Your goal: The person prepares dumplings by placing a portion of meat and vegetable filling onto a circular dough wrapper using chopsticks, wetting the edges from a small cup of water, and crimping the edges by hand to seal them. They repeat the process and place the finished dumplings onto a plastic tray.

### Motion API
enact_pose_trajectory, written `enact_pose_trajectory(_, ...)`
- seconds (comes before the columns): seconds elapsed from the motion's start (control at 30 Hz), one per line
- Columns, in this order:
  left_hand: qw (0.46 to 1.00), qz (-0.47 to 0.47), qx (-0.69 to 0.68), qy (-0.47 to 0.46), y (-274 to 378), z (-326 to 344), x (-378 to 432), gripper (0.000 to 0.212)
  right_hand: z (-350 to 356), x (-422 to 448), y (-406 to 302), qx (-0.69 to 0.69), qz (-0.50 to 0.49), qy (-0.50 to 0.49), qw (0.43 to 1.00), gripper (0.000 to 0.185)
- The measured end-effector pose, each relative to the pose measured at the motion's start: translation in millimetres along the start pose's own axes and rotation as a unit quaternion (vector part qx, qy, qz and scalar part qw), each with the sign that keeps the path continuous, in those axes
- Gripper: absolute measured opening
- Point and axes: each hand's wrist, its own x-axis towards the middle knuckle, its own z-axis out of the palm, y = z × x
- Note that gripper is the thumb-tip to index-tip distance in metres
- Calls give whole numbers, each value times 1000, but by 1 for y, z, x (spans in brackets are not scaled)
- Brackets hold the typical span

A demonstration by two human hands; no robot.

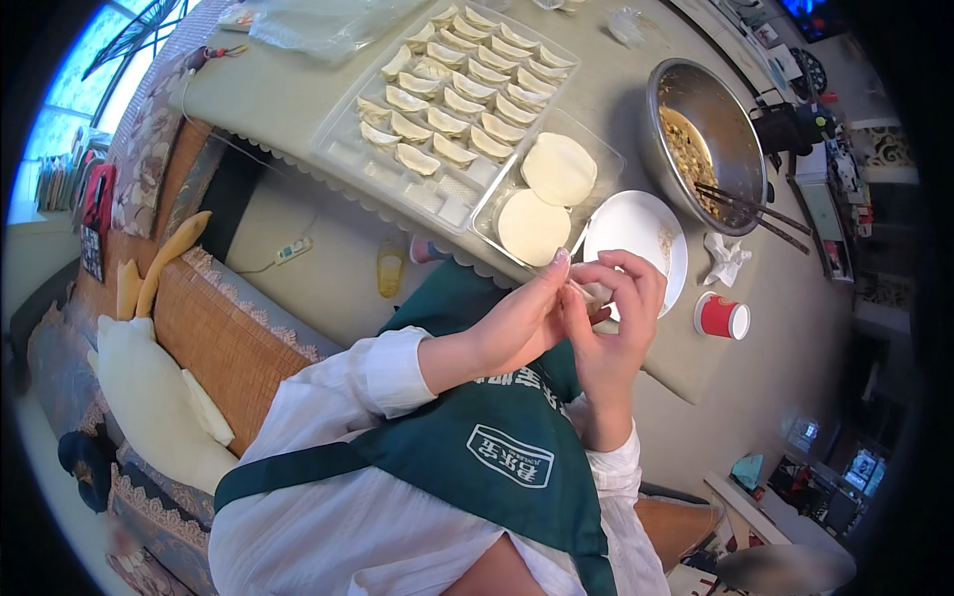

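Observation:
My left hand [514, 324] and my right hand [622, 313] meet in front of the green apron [477, 439]. Between their fingertips they pinch a small pale dumpling [592, 293], mostly hidden by the fingers. Just beyond them lies a clear plastic container [483, 232] with stacked round dough wrappers [533, 227]. A white plate [633, 216] with a little filling residue sits partly behind my right hand. Further left, a compartmented plastic tray [358, 167] bears rows of folded dumplings [455, 100]; a few compartments at its near edge are bare.
A steel bowl [727, 119] of chopped filling [686, 149] stands at the right, chopsticks [760, 216] resting over its rim. Near it are a crumpled tissue [724, 259] and a red paper cup [719, 316]. The table's scalloped edge [350, 190] runs before me; a plastic bag [328, 26] lies behind the tray.

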Motion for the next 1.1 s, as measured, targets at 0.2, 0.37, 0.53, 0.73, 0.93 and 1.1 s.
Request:
enact_pose_trajectory(0.2,999,-32,-32,-1,2,-4,4,59,-8,-6,13,40,44,-40,997,20)
enact_pose_trajectory(0.37,999,-36,-32,-13,3,-7,5,63,-13,-4,12,59,48,-37,996,18)
enact_pose_trajectory(0.53,996,-39,-64,-52,11,-7,8,73,-15,-4,19,64,25,-38,997,25)
enact_pose_trajectory(0.73,993,-81,-79,-29,30,6,5,78,-44,-5,38,100,39,18,994,26)
enact_pose_trajectory(0.93,991,-100,-74,-41,32,4,6,78,-54,-6,40,66,-7,-19,998,17)
enact_pose_trajectory(1.1,993,-108,-33,-35,30,3,6,75,-47,-3,36,52,-19,-36,998,18)
